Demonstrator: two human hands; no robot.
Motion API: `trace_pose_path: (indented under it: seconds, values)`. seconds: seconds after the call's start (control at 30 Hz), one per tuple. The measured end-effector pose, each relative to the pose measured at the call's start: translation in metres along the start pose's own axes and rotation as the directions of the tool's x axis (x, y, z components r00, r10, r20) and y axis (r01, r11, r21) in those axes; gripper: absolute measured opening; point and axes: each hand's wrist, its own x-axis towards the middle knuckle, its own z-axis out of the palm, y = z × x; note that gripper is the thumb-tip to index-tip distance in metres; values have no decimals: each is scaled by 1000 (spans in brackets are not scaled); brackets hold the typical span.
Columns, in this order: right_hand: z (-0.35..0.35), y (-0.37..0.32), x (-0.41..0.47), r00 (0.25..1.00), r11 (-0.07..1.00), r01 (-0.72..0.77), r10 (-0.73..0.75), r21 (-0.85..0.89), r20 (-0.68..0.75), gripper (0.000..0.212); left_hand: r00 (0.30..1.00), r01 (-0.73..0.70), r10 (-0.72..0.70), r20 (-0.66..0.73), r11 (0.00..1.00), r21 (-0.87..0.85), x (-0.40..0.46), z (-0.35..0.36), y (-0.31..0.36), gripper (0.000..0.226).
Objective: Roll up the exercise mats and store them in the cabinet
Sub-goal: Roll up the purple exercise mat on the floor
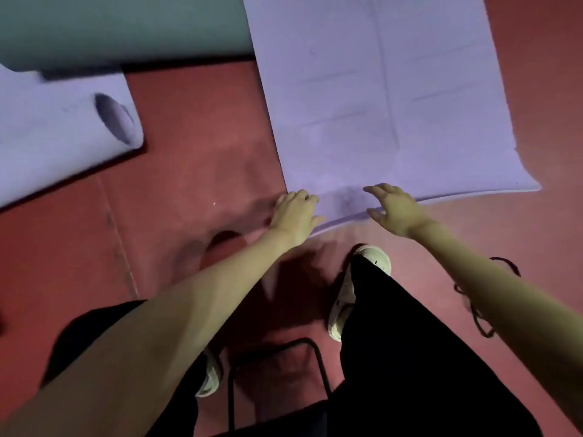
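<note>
A flat purple exercise mat lies spread on the red floor, its near edge just in front of my feet. My left hand reaches down at the mat's near left corner, fingers extended over the edge. My right hand hovers above the near edge a little to the right, fingers spread and relaxed, holding nothing. At the far left lies a rolled purple mat with its hollow end facing me. A teal mat lies behind it at the top left.
The red floor shows between the two purple mats. My legs in black trousers and white shoes stand just behind the mat's edge. A black metal frame is at the bottom centre, and a black cord lies at the right.
</note>
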Motion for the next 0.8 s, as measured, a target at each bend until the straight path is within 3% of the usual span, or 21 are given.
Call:
trace_pose_path:
  seconds: [0.27, 0.4, 0.5, 0.63, 0.8]
  values:
    - [45, 59, 40, 992, 994, 102, -104, -29, -70, 55, 978, -193, 200, 61, 976, -102, 58, 68, 1, 50]
    - [55, 79, 51, 991, 991, 117, -121, -61, -64, 41, 935, -279, 306, 181, 947, -158, 69, 78, 6, 30]
    - [55, 86, 49, 984, 987, 152, -157, -58, -80, 26, 939, -245, 273, 209, 958, -148, 71, 74, 13, 22]
    - [48, 87, 40, 978, 992, 126, -124, 2, -166, 41, 960, -246, 252, 124, 967, -65, 73, 57, 18, 21]
    - [50, 79, 29, 958, 983, 180, -171, 18, -231, 39, 964, -245, 245, 99, 969, -9, 67, 35, 19, 23]
